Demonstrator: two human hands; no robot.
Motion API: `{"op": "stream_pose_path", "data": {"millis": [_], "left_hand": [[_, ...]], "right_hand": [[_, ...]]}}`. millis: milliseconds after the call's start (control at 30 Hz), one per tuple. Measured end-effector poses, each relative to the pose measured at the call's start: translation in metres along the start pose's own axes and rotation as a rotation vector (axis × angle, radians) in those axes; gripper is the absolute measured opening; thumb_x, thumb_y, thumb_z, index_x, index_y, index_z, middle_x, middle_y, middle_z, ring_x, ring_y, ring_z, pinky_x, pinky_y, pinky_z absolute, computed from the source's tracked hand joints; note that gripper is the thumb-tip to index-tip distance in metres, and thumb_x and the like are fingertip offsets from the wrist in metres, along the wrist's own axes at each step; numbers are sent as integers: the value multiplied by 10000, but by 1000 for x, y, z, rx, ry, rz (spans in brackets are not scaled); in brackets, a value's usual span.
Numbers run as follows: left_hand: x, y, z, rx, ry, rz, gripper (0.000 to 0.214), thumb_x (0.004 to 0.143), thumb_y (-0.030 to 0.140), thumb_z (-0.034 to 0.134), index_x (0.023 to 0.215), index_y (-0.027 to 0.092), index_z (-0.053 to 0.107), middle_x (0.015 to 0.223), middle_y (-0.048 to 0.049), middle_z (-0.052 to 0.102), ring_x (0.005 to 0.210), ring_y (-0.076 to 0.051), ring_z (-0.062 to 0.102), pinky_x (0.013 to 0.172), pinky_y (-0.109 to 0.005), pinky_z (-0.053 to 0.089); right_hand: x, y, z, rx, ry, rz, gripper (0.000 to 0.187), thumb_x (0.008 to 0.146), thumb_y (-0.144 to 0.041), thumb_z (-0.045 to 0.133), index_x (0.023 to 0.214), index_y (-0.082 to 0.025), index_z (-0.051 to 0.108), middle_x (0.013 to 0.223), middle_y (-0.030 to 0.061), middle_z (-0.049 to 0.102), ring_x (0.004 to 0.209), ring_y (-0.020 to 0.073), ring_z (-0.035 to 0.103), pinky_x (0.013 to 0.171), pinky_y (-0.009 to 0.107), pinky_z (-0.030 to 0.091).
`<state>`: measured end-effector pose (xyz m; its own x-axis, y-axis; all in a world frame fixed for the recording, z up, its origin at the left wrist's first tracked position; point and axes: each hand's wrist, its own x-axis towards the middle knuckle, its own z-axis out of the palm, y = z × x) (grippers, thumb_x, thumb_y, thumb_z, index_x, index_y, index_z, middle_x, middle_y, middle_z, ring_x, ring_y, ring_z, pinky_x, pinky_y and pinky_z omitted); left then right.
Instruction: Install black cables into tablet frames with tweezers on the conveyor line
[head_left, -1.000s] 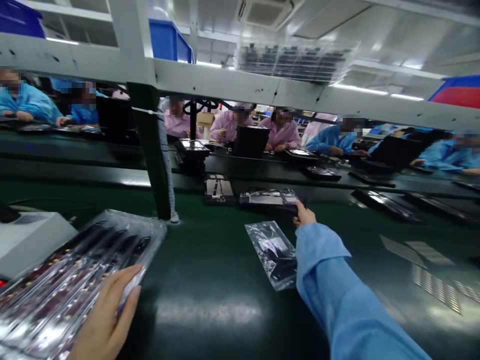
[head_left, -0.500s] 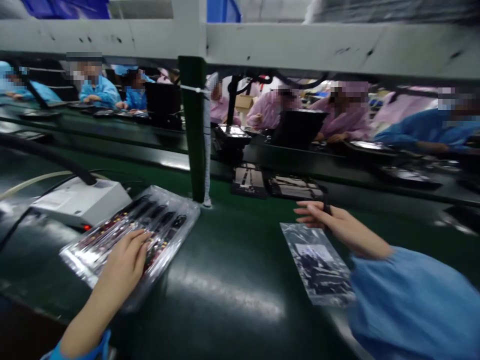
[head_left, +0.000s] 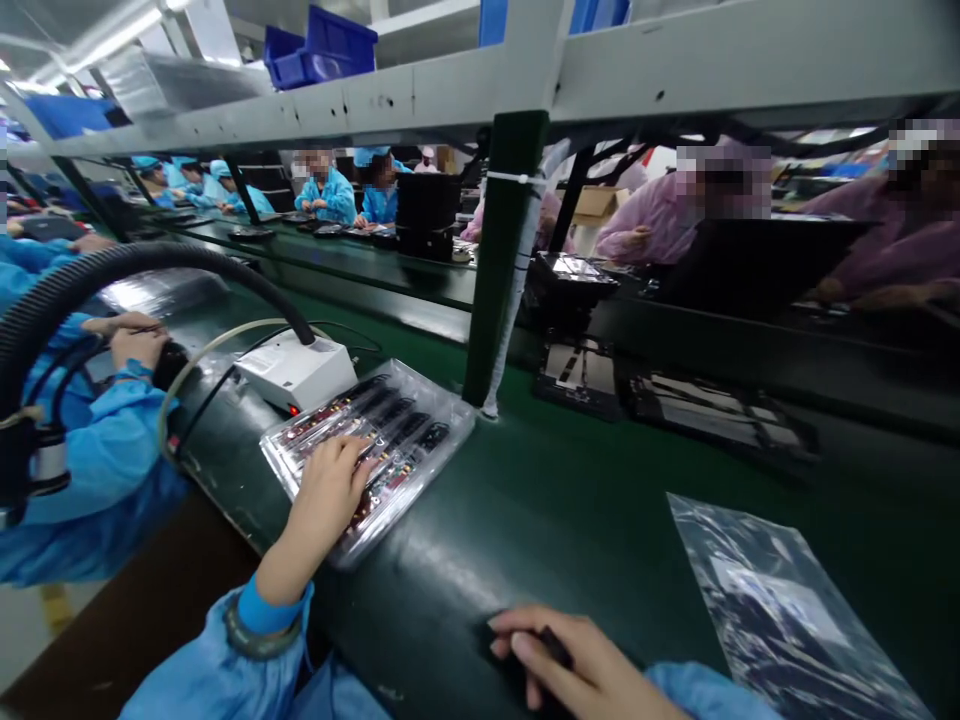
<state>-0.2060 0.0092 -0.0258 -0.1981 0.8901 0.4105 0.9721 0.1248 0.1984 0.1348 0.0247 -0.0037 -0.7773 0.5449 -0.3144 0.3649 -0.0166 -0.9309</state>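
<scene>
My left hand point(head_left: 334, 490) reaches over a clear plastic tray point(head_left: 442, 400) that holds several narrow circuit boards point(head_left: 397, 478) in slots. Its fingertips and thumb close together at one of the boards, and the palm hides part of the tray. At the bottom of the view, my right hand point(head_left: 577, 665) is closed around a small black object point(head_left: 555, 645), whose kind I cannot make out. That hand is low over the green bench, apart from the tray. To its right lies a clear plastic bag point(head_left: 795, 610) with a white label and dark contents.
Behind the tray stands a white box point(head_left: 296, 368) with a red light, near a black corrugated hose point(head_left: 150, 262). A green post point(head_left: 504, 260) rises past the tray's far corner. Flat dark panels point(head_left: 577, 375) lie further back. A co-worker's hands point(head_left: 135, 338) are at left.
The view has swung left, bringing a co-worker at the left into sight. My right hand has drawn back towards me from beyond the bag, keeping the black object. My left hand stays at the tray.
</scene>
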Motion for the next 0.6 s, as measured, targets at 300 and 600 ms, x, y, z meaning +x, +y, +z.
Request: {"op": "stream_pose_path", "data": {"millis": [300, 600], "left_hand": [[65, -42, -3, 122, -142, -142, 386, 905, 338, 472, 1219, 136, 569, 1169, -127, 580, 1104, -265, 529, 981, -370, 391], [93, -29, -25, 40, -261, -292, 206, 855, 205, 573, 1004, 78, 637, 770, -57, 664, 736, -205, 626, 684, -289, 480]], "right_hand": [[24, 58, 15, 215, 207, -9, 645, 855, -709, 413, 1099, -131, 563, 966, 106, 652, 668, 154, 634, 767, 295, 469], [25, 42, 12, 322, 254, -83, 651, 813, -706, 484, 1041, -102, 571, 933, 107, 672, 542, 84, 594, 614, 193, 420]]}}
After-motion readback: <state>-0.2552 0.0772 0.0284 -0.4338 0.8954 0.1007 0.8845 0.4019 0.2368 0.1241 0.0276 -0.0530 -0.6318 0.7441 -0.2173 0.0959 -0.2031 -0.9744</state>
